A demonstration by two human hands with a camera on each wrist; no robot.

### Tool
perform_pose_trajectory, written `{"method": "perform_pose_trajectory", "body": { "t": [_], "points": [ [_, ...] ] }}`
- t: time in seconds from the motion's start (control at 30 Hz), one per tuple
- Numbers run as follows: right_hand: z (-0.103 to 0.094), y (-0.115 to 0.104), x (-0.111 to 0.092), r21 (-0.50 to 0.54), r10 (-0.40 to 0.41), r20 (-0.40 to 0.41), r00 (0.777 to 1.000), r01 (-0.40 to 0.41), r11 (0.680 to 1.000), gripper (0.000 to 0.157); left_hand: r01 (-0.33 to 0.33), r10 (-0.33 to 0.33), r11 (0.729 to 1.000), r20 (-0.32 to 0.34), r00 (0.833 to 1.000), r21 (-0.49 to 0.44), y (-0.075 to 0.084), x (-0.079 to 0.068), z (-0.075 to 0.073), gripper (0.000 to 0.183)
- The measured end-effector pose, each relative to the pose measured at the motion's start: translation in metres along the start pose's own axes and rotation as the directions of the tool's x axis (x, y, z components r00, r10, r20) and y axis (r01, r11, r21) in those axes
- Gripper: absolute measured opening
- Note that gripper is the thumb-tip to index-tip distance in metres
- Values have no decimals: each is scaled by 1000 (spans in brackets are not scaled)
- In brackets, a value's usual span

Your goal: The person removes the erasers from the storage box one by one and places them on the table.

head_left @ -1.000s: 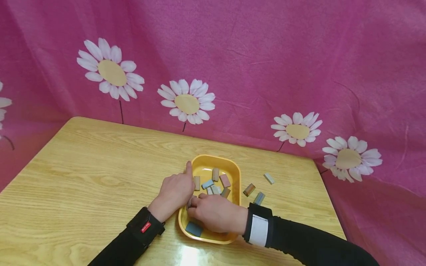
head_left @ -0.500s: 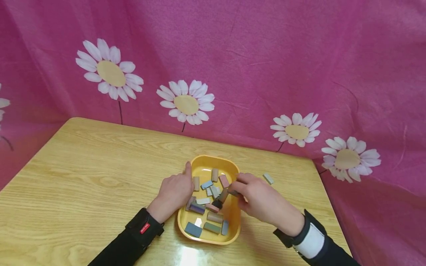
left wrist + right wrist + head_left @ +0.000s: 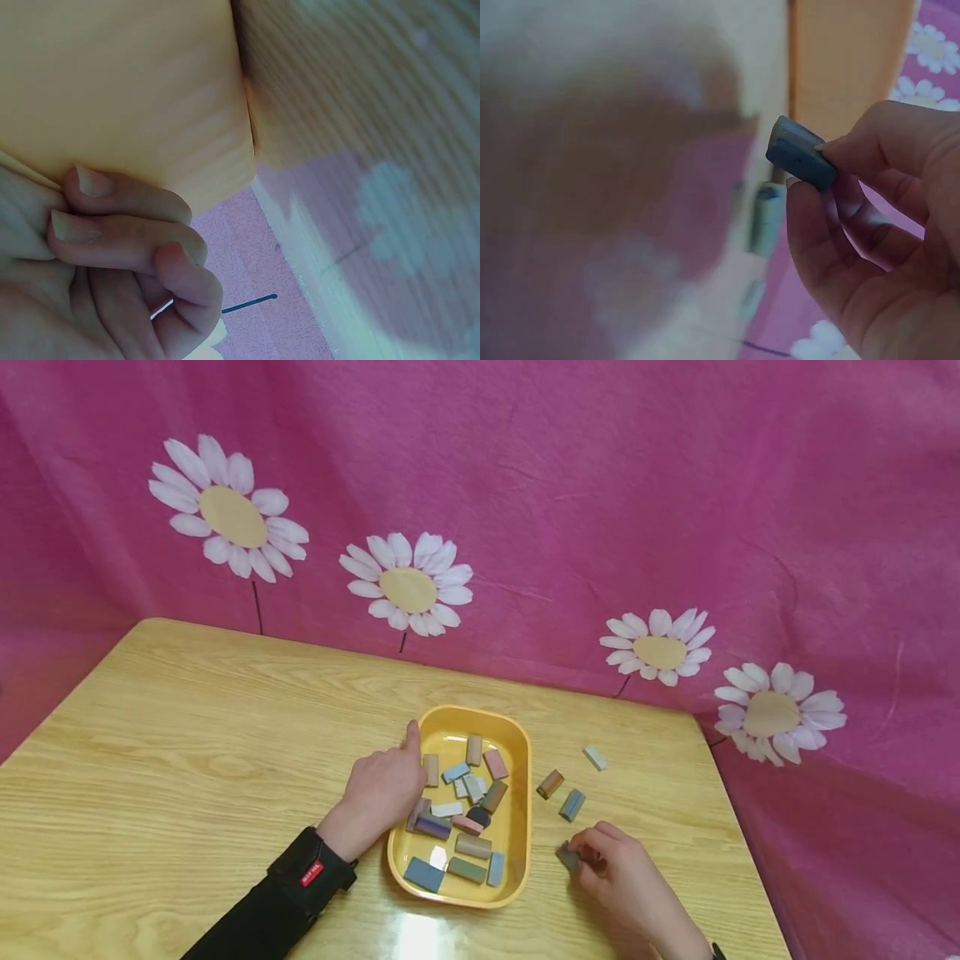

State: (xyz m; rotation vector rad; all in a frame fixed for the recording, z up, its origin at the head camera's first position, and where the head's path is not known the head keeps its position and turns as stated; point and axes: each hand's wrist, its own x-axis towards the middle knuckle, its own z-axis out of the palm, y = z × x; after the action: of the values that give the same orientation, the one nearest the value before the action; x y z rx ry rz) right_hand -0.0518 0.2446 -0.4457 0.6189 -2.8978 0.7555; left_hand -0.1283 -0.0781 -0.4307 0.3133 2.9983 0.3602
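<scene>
My left hand point(image 3: 384, 787) holds the left side of a yellow plastic tray point(image 3: 523, 793). In the left wrist view its curled fingers point(image 3: 127, 240) lie against the tray's outer wall, one finger stretching along the rim in the head view. My right hand point(image 3: 626, 872) is over the table right of the tray, pinching a small dark blue-grey block point(image 3: 799, 152) between thumb and fingertips. In the head view that block point(image 3: 567, 857) shows close to the tabletop. Several small blocks lie scattered in the tray, among them a pink one point(image 3: 496, 764) and a green one point(image 3: 467, 870).
Right of the tray lie three loose blocks on the wooden table point(image 3: 247, 752): a brown-orange one point(image 3: 551, 783), a grey-blue one point(image 3: 572, 805) and a pale one point(image 3: 595, 758). A pink cloth point(image 3: 540, 510) with daisies hangs behind the table.
My right hand was down in the tray, then came up over its right rim with a dark block and moved right and nearer over the table. My left hand stays at the tray's side.
</scene>
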Motion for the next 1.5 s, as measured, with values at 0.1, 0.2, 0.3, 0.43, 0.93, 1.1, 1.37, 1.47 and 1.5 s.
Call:
{"method": "perform_pose_trajectory", "body": {
  "t": [0.1, 0.2, 0.3, 0.43, 0.93, 1.1, 1.37, 1.47, 1.5],
  "points": [
    [2, 2, -3, -23, 73, 16, 997, -72, 997, 25, 13, -13, 1000, 0, 1000, -6, -1, 0, -1, 69],
    [1, 4, -3, -62, 115, 19, 993, -113, 992, 23, 26, -26, 1000, 2, 1000, -15, -2, 0, -1, 69],
    [-2, 4, -2, -107, 120, 18, 993, -117, 987, 20, 28, -28, 999, -3, 1000, -23, -2, 0, -1, 69],
    [-10, 1, 6, -150, 63, 1, 998, -62, 987, 19, 23, -24, 999, -2, 1000, -22, -2, 0, -1, 69],
    [-29, -91, 101, -287, -353, 131, 926, 376, 881, 21, 15, -15, 1000, 1, 1000, -9, -10, 1, -5, 69],
    [-4, -120, 117, -294, -503, 263, 823, 565, 771, 15, 6, -6, 1000, 0, 1000, -21, -6, 0, -3, 69],
    [29, -139, 120, -403, -538, 502, 677, 734, 547, 19, -15, 14, 1000, -47, 999, -7, -2, 0, 1, 68],
    [38, -139, 119, -423, -544, 521, 658, 753, 505, 15, -19, 19, 1000, -56, 998, -6, -3, 0, 2, 67],
    [41, -138, 118, -430, -549, 516, 657, 753, 497, 14, -18, 18, 1000, -52, 998, -7, -3, 0, 1, 67]
  ]
}}
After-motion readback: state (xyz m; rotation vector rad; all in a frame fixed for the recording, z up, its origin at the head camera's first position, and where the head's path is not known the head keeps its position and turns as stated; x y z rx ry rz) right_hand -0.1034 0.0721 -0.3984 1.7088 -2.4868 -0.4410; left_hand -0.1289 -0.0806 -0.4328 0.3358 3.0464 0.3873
